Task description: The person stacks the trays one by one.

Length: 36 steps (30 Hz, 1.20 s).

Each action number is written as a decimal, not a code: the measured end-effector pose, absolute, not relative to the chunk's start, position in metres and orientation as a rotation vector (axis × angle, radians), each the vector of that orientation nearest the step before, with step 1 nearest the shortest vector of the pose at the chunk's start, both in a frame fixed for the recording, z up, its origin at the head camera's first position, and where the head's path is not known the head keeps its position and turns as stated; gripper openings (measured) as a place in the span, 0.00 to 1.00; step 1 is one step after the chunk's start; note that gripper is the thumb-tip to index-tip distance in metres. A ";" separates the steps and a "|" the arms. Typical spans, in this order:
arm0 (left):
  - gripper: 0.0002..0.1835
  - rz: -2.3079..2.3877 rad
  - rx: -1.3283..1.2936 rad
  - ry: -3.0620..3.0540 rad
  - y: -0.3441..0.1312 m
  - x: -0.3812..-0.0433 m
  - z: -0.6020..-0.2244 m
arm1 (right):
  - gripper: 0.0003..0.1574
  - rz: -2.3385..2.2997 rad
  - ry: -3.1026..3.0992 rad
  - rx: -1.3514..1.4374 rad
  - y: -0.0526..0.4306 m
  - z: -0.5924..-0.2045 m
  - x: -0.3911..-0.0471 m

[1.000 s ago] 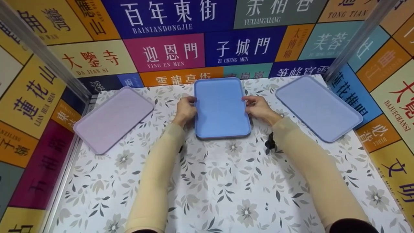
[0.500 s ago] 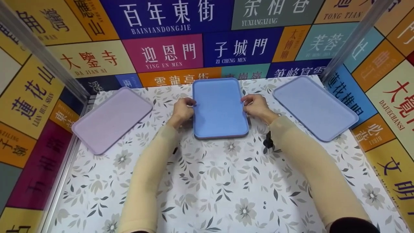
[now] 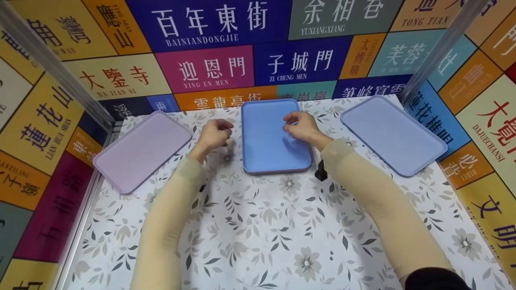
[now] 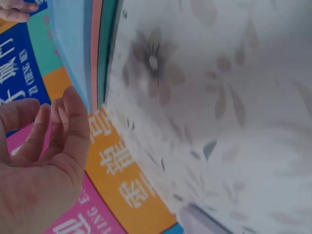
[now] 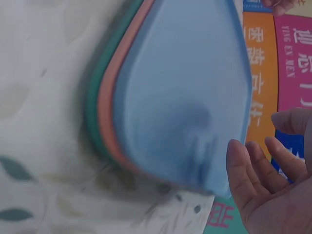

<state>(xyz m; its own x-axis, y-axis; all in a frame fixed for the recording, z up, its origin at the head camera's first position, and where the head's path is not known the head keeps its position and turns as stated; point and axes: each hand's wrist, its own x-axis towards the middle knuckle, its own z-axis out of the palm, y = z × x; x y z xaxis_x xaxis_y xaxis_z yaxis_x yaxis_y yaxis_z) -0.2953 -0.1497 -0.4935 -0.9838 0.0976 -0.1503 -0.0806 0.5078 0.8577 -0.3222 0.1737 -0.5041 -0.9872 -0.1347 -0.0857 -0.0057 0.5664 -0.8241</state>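
A blue tray [image 3: 270,149] lies on top of a stack at the middle back of the table. Beneath it, a pink tray [image 5: 106,105] and a green tray [image 5: 92,114] show their edges in the right wrist view. My left hand [image 3: 214,135] is off to the stack's left, fingers loosely bent and holding nothing. Over the right part of the blue tray hovers my right hand [image 3: 302,127], also with nothing in it, casting a shadow [image 5: 200,151] on the tray. In the left wrist view my left palm [image 4: 48,175] faces the camera with relaxed fingers.
A light purple tray [image 3: 143,153] lies slanted at the left, and a pale periwinkle tray [image 3: 395,135] slants the other way at the right. Printed panels [image 3: 205,68] wall the flower-patterned table [image 3: 258,241] at the back and sides.
Both hands have let go of the stack's sides. The left hand has moved away to the left; the right hand has moved leftward over the blue tray. The stack stays in place.
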 end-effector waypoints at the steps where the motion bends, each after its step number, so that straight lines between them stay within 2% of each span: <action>1: 0.17 1.481 0.004 2.556 -0.155 -0.294 -0.492 | 0.26 -1.406 2.641 -0.134 0.167 -0.502 -0.322; 19: 0.23 1.575 -0.255 2.486 -0.269 -0.258 -0.472 | 0.24 -1.646 2.256 -0.138 0.060 -0.472 -0.323; 36: 0.31 1.577 -0.579 2.463 -0.400 -0.203 -0.468 | 0.29 -1.646 2.174 -0.165 -0.021 -0.485 -0.327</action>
